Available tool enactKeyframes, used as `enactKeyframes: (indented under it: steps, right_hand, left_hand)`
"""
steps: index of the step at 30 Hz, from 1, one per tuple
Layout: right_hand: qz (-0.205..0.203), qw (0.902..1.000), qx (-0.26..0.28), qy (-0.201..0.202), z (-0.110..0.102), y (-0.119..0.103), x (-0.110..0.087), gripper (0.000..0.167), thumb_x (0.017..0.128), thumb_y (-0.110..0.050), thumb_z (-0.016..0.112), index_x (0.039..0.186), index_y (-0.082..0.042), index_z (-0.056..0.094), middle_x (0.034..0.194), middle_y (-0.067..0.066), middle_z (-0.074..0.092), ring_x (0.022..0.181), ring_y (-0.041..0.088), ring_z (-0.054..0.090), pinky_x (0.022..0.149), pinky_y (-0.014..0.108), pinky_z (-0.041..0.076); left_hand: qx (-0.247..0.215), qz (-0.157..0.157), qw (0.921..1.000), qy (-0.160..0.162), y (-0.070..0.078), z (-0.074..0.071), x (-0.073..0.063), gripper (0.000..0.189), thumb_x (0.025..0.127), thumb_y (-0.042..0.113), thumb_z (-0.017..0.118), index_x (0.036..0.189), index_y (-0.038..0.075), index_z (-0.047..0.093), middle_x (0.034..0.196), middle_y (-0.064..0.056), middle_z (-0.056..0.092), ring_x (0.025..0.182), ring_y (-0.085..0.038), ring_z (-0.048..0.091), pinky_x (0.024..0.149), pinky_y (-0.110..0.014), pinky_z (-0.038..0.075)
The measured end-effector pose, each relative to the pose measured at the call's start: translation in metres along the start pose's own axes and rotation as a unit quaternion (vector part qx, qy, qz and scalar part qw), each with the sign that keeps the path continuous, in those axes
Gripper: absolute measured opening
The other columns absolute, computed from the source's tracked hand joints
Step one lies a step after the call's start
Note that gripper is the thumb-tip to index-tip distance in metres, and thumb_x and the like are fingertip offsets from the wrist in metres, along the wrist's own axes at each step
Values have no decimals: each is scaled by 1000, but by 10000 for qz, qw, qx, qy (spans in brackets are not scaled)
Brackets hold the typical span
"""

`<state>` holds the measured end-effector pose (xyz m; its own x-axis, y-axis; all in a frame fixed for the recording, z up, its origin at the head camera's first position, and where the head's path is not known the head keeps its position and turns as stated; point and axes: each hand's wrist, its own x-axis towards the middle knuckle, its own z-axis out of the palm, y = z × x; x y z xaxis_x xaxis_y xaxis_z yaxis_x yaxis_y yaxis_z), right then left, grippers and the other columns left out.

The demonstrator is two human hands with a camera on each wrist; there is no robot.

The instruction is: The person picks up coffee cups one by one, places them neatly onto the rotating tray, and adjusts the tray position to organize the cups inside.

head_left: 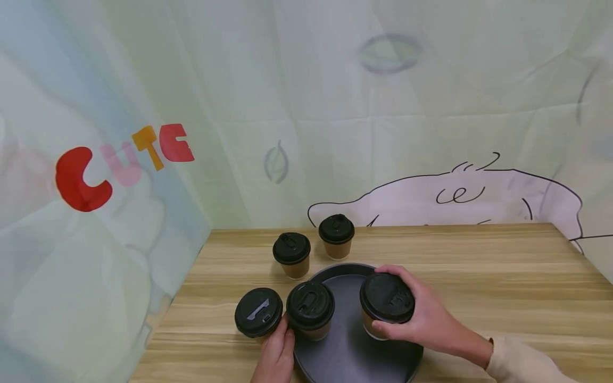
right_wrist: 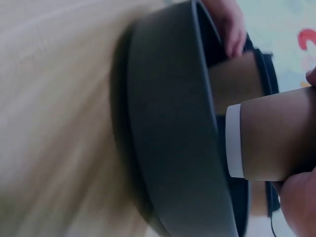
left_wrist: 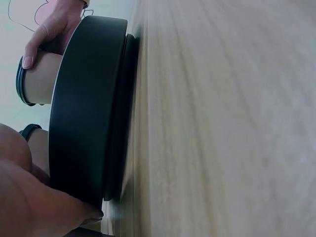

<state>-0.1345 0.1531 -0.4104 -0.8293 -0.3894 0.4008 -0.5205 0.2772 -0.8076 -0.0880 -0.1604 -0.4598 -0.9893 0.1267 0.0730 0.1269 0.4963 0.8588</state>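
Near the tray's middle my right hand (head_left: 421,314) grips a brown paper cup with a black lid (head_left: 387,298), thumb and fingers around its side. Its white base (right_wrist: 235,140) shows above the tray wall in the right wrist view. A round dark tray (head_left: 349,361) lies beneath. Just inside its left edge stands another lidded cup (head_left: 311,308). My left hand (head_left: 275,354) is at that edge, between this cup and a lidded cup (head_left: 258,313) outside the tray. In the left wrist view, its fingertip (left_wrist: 91,213) lies against the tray wall; its exact hold is hidden.
Two more lidded cups stand behind the tray, one at its back left (head_left: 293,255) and one farther back (head_left: 337,235). The wooden table (head_left: 503,276) extends to the right. A printed cloth (head_left: 249,106) hangs behind and along the left side.
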Motion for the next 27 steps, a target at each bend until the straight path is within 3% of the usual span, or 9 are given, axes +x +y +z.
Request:
enactKeyframes:
  steps: [8, 16, 21, 27]
  right_hand:
    - [-13, 9981, 488, -380, 28, -4, -7, 80, 77, -27, 95, 144, -27, 51, 132, -3, 60, 114, 21, 62, 96, 29, 53]
    - [-444, 9969, 393, -521, 54, -8, -13, 83, 74, -27, 96, 143, -23, 51, 131, -4, 61, 115, 18, 60, 100, 28, 48]
    - [-940, 9933, 375, -563, 64, -7, -14, 82, 75, -29, 95, 143, -16, 51, 132, -1, 61, 115, 17, 61, 103, 27, 47]
    - [-977, 9895, 758, -745, 72, -4, -16, 83, 76, -24, 96, 144, -10, 50, 133, 1, 61, 117, 18, 61, 104, 29, 47]
  left_hand:
    - [30, 2, 10000, 12, -1, 0, 0, 47, 107, 1, 42, 148, -21, 37, 151, -39, 41, 142, -49, 39, 112, -66, 32]
    - [165, 97, 9997, 138, 0, 0, -1, 46, 106, 1, 43, 147, -19, 40, 149, -37, 45, 141, -47, 42, 112, -65, 34]
    - [234, 145, 9995, 172, -1, 0, -1, 45, 106, 1, 43, 147, -19, 41, 149, -37, 46, 140, -47, 43, 112, -64, 35]
    - [180, 85, 9997, 103, -1, 0, -1, 46, 106, 0, 43, 147, -20, 40, 150, -37, 45, 141, -47, 41, 112, -66, 33]
